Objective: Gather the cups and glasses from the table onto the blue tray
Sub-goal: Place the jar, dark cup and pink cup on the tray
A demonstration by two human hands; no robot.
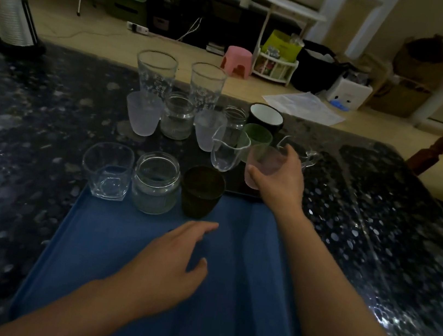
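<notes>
The right hand (pixel 276 176) grips a frosted cup (pixel 262 165); the left hand (pixel 171 264) hovers slack, holding nothing. Lifting out, it could clip the glass pitcher (pixel 227 151) just beside its thumb and topple it.

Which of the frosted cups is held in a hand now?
The frosted cup in the right hand, above the blue tray's far right corner. The other two frosted cups stand untouched on the table.

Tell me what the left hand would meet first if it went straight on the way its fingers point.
Probably the dark cup on the blue tray; the left hand points toward it, though depth is unclear.
</notes>
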